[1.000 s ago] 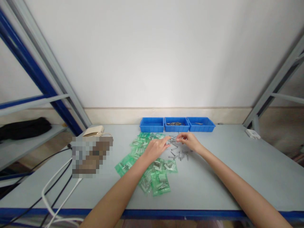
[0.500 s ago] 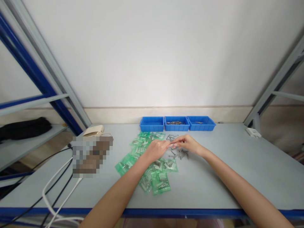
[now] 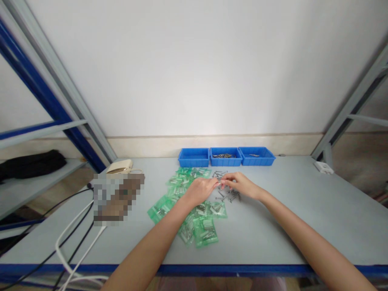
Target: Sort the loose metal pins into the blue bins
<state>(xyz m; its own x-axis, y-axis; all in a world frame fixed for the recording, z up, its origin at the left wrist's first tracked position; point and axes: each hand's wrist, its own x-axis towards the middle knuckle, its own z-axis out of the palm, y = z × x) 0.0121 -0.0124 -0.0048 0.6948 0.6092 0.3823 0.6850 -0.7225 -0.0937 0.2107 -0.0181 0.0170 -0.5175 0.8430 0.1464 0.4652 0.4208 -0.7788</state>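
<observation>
My left hand (image 3: 200,190) is over the right side of the green plastic bags (image 3: 178,186), its fingers closed with thumb and fingertips pointing right. Facing it, my right hand (image 3: 241,185) is pinched, and its fingertips almost meet those of the left. Whatever lies between the fingertips is too small to name. Loose grey screws (image 3: 233,196) are scattered on the table just below my right hand, and more screws (image 3: 218,174) lie behind the fingers. Small metal and pale pieces show through the bags, which spread under and around my left forearm.
Three blue bins stand in a row at the back: the left bin (image 3: 194,157), the middle bin (image 3: 226,157) with a pile of screws, and the right bin (image 3: 257,156) with a few thin pieces. White cables (image 3: 59,250) run at left. A white block (image 3: 323,167) sits far right.
My right hand's fingers have curled inward slightly, and its fingertips have drawn back a little from the left hand. The left hand stays nearly in place.
</observation>
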